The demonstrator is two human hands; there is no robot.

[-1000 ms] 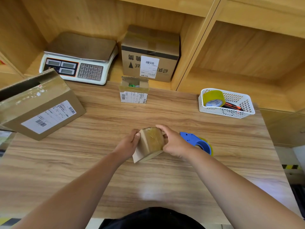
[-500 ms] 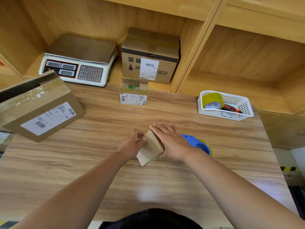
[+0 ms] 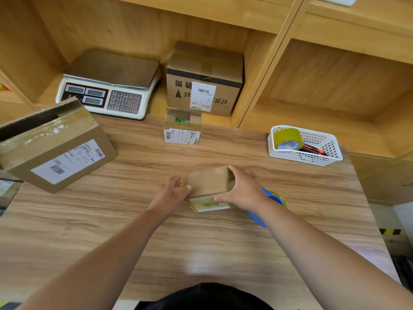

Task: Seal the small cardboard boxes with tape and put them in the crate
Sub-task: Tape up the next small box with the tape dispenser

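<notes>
small cardboard box point(image 3: 209, 184): head view, middle of the wooden table point(image 3: 201, 247), tilted up on its near edge, with the plain brown face upward and a labelled face toward the person.

- right hand point(image 3: 243, 191): grips the box's right end, fingers over the far corner and thumb on the near labelled face.
- left hand point(image 3: 172, 193): at the box's left end, thumb against it and fingers curled behind. it appears to hold the box, though blur hides the exact contact.
- blue tape dispenser point(image 3: 271, 195): on the table just right of the box, partly under the right wrist.
- second small box point(image 3: 182, 128): far centre, flaps open, not yet sealed.
- white basket point(image 3: 306, 158): far right, holds a yellow tape roll point(image 3: 288, 138).
- large box point(image 3: 55, 148): far left, lying on its side.

step in hand, as judged: turning the box to check or press its seal. keep both ends supported, lay it flat before letting go, rub the tape along the seam and over the edges, and avoid knocking the dispenser.
</notes>
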